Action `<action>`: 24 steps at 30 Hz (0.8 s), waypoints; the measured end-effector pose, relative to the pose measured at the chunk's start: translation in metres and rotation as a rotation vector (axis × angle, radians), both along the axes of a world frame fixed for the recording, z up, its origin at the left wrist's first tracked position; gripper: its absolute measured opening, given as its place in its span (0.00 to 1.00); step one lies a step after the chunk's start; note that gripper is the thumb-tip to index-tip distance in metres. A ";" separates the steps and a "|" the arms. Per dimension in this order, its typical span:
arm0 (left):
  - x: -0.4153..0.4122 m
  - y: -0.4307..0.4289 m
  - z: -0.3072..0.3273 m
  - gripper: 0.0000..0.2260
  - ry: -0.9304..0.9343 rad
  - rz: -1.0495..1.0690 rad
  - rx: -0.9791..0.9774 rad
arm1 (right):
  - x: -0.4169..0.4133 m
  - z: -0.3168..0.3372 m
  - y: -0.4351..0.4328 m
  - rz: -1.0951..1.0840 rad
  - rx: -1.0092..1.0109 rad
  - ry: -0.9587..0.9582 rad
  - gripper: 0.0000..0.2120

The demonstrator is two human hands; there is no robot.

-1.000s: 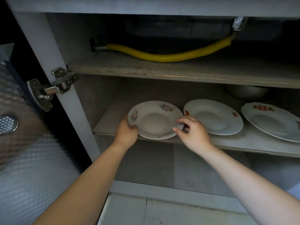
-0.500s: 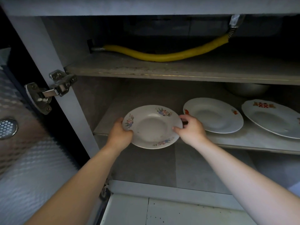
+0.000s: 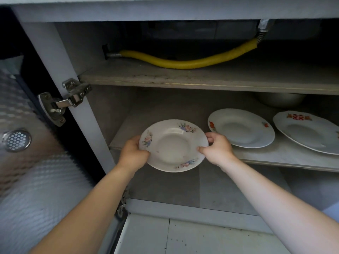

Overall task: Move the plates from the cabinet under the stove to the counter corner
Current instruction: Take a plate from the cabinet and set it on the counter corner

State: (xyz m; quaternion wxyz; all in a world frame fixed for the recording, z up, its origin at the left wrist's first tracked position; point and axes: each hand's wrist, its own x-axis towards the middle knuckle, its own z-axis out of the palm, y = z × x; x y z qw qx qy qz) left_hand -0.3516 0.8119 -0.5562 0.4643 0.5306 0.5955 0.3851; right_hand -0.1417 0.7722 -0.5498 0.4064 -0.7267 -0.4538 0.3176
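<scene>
Two hands grip a floral plate (image 3: 173, 145) at the shelf (image 3: 275, 156) edge: left hand (image 3: 133, 155) clasping its left rim, right hand (image 3: 217, 148) pinching the right. Two more plates (image 3: 241, 128) (image 3: 308, 132) lie on the shelf behind, a yellow hose (image 3: 183, 63) above.

Open cabinet, two shelves. Left hand (image 3: 132, 157) and right hand (image 3: 217, 149) grip opposite rims of a floral plate (image 3: 173, 145), which overhangs the front edge of the lower shelf (image 3: 275, 158). Two further plates lie flat on that shelf: a red-flowered plate (image 3: 241, 128) and a red-patterned plate (image 3: 308, 132). A metal bowl (image 3: 279, 100) sits behind them. A yellow hose (image 3: 183, 63) runs above the upper shelf (image 3: 201, 79). Door hinge (image 3: 62, 103) at left.
</scene>
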 end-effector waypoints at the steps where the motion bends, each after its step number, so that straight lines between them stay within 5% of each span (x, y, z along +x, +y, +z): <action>1: -0.001 -0.004 0.001 0.21 -0.017 0.005 -0.010 | 0.000 0.000 -0.004 0.003 0.005 0.001 0.18; 24: -0.015 -0.076 0.016 0.23 -0.098 0.022 0.016 | 0.003 -0.004 -0.074 -0.018 0.065 0.137 0.21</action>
